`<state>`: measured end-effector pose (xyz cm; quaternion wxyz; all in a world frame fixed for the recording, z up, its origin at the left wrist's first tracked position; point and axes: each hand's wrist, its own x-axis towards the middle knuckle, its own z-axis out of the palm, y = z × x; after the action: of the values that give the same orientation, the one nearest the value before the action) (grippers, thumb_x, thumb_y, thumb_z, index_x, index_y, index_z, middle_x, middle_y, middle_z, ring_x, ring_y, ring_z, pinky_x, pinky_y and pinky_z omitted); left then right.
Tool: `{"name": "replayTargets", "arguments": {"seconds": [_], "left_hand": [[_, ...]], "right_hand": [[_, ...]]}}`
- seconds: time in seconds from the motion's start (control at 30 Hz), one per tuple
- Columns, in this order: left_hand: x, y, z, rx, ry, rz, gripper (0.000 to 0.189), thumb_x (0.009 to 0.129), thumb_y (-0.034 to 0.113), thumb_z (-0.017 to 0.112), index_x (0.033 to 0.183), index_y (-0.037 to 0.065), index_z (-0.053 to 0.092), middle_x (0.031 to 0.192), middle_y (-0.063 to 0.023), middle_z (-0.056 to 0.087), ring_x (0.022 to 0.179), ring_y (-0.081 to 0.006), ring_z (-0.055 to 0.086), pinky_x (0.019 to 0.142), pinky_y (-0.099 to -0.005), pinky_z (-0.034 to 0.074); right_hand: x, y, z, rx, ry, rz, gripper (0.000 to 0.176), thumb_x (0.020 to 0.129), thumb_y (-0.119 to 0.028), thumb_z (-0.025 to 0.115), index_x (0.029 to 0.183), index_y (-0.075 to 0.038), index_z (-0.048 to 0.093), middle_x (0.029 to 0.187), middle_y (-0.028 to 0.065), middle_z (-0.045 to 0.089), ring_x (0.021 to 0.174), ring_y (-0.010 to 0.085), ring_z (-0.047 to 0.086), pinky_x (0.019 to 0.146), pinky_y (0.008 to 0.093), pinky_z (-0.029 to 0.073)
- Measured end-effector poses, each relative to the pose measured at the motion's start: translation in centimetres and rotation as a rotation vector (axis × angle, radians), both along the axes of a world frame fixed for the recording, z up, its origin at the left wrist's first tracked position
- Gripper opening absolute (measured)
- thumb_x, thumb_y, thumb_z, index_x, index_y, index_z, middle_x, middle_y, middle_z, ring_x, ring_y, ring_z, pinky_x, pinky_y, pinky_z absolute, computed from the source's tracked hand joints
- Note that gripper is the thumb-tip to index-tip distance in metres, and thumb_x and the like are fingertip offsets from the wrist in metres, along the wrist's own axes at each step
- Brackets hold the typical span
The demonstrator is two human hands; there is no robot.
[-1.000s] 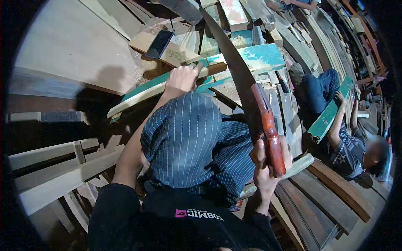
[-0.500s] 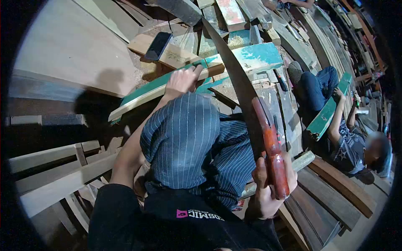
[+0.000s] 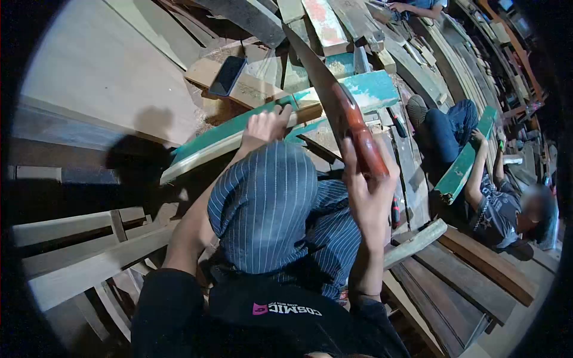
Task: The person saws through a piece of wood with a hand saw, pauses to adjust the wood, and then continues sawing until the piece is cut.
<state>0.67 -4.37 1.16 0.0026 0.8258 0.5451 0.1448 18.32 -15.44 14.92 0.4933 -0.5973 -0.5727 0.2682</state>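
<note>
In my right hand (image 3: 371, 188) is a handsaw (image 3: 319, 74), held by its glossy reddish-brown handle. Its broad dark blade slants up and away to the left, overlapping the far end of a green-edged wooden plank (image 3: 206, 148) in this view. My left hand (image 3: 267, 126) presses on that plank with curled fingers, gripping it just beyond my raised knee in striped trousers. Under and past the plank's right end lies another board (image 3: 373, 89) with flaking turquoise and white paint.
A phone (image 3: 228, 76) lies on a wood block at the upper left. Wooden slats (image 3: 95, 256) stand at the lower left, and planks (image 3: 471, 280) at the lower right. On the right a seated person holds a green board (image 3: 468, 158); another person's arm shows at the top.
My right hand has pushed the saw up and forward, away from my body, so its handle is now nearer the plank. My left hand stays on the plank.
</note>
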Motion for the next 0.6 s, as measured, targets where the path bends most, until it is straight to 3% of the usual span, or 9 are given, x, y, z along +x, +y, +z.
{"name": "replayTargets", "arguments": {"seconds": [0.1, 0.13, 0.17, 0.2, 0.27, 0.3, 0.43, 0.5, 0.6], "left_hand": [[-0.4, 0.8, 0.2, -0.006, -0.024, 0.017, 0.036, 0.079, 0.011, 0.061, 0.113, 0.008, 0.05, 0.086, -0.0132, 0.062, 0.079, -0.0324, 0.066, 0.065, -0.0461, 0.051], [-0.6, 1.0, 0.4, -0.032, -0.034, 0.027, 0.039, 0.078, 0.01, 0.061, 0.115, 0.008, 0.051, 0.086, -0.0131, 0.062, 0.08, -0.0322, 0.066, 0.065, -0.0466, 0.051], [-0.7, 0.8, 0.3, 0.013, -0.041, 0.019, 0.044, 0.077, 0.009, 0.061, 0.12, 0.007, 0.05, 0.088, -0.0153, 0.063, 0.081, -0.0331, 0.066, 0.069, -0.0489, 0.051], [-0.4, 1.2, 1.4, -0.178, 0.009, 0.043, 0.044, 0.078, 0.009, 0.063, 0.12, 0.007, 0.051, 0.091, -0.0167, 0.063, 0.083, -0.0341, 0.067, 0.07, -0.0482, 0.053], [-0.4, 0.5, 0.8, 0.012, -0.038, 0.026, 0.042, 0.078, 0.01, 0.064, 0.118, 0.007, 0.051, 0.092, -0.0167, 0.064, 0.084, -0.0333, 0.068, 0.069, -0.0453, 0.055], [-0.3, 0.9, 2.0, -0.145, 0.036, 0.024, 0.038, 0.079, 0.009, 0.063, 0.116, 0.007, 0.052, 0.092, -0.016, 0.064, 0.085, -0.0328, 0.069, 0.068, -0.0433, 0.056], [-0.1, 0.8, 1.6, -0.117, 0.016, 0.016, 0.033, 0.082, 0.009, 0.06, 0.114, 0.008, 0.051, 0.092, -0.0152, 0.063, 0.085, -0.0317, 0.068, 0.069, -0.0456, 0.056], [0.0, 0.5, 0.0, -0.053, 0.041, -0.019, 0.03, 0.084, 0.013, 0.06, 0.113, 0.009, 0.05, 0.092, -0.0136, 0.061, 0.083, -0.0308, 0.068, 0.067, -0.0444, 0.056], [-0.1, 0.1, -0.7, 0.021, 0.035, -0.034, 0.021, 0.088, 0.019, 0.056, 0.106, 0.011, 0.05, 0.092, -0.0092, 0.06, 0.079, -0.0279, 0.068, 0.058, -0.038, 0.056]], "right_hand": [[0.3, -4.1, 1.1, -0.066, -0.238, -0.046, 0.015, 0.084, -0.009, 0.067, 0.092, -0.003, 0.056, 0.07, 0.016, 0.057, 0.058, 0.0269, 0.061, 0.057, 0.0339, 0.046], [0.1, -5.9, 1.5, -0.077, -0.077, -0.119, 0.016, 0.082, -0.009, 0.069, 0.09, -0.004, 0.057, 0.069, 0.0134, 0.056, 0.054, 0.0266, 0.057, 0.057, 0.035, 0.043], [0.7, -7.8, 2.3, -0.2, -0.115, -0.208, 0.019, 0.079, -0.011, 0.072, 0.089, -0.006, 0.058, 0.07, 0.0117, 0.058, 0.054, 0.0268, 0.054, 0.058, 0.0352, 0.039], [2.1, -9.8, 3.4, -0.248, -0.242, -0.196, 0.021, 0.078, -0.016, 0.075, 0.09, -0.005, 0.06, 0.072, 0.0107, 0.061, 0.057, 0.0273, 0.053, 0.06, 0.0355, 0.039], [3.5, -13.0, 4.5, -0.209, -0.359, -0.219, 0.026, 0.076, -0.023, 0.077, 0.09, -0.006, 0.062, 0.073, 0.0096, 0.062, 0.057, 0.028, 0.053, 0.061, 0.0357, 0.039], [3.6, -13.9, 5.5, -0.19, -0.418, -0.233, 0.028, 0.075, -0.026, 0.078, 0.09, -0.007, 0.063, 0.074, 0.0091, 0.063, 0.057, 0.0283, 0.054, 0.062, 0.0358, 0.039], [3.0, -14.7, 6.1, -0.311, -0.412, -0.247, 0.033, 0.072, -0.032, 0.078, 0.09, -0.008, 0.064, 0.075, 0.008, 0.063, 0.057, 0.0271, 0.054, 0.061, 0.0347, 0.038], [2.2, -12.1, 4.5, -0.218, -0.389, -0.107, 0.031, 0.074, -0.025, 0.075, 0.095, -0.008, 0.06, 0.079, 0.0101, 0.062, 0.06, 0.0304, 0.059, 0.058, 0.0357, 0.04], [-0.4, -4.1, 2.3, -0.095, -0.131, 0.011, 0.017, 0.082, -0.002, 0.065, 0.095, -0.003, 0.054, 0.061, 0.0165, 0.053, 0.055, 0.0367, 0.057, 0.053, 0.0376, 0.045]]}}
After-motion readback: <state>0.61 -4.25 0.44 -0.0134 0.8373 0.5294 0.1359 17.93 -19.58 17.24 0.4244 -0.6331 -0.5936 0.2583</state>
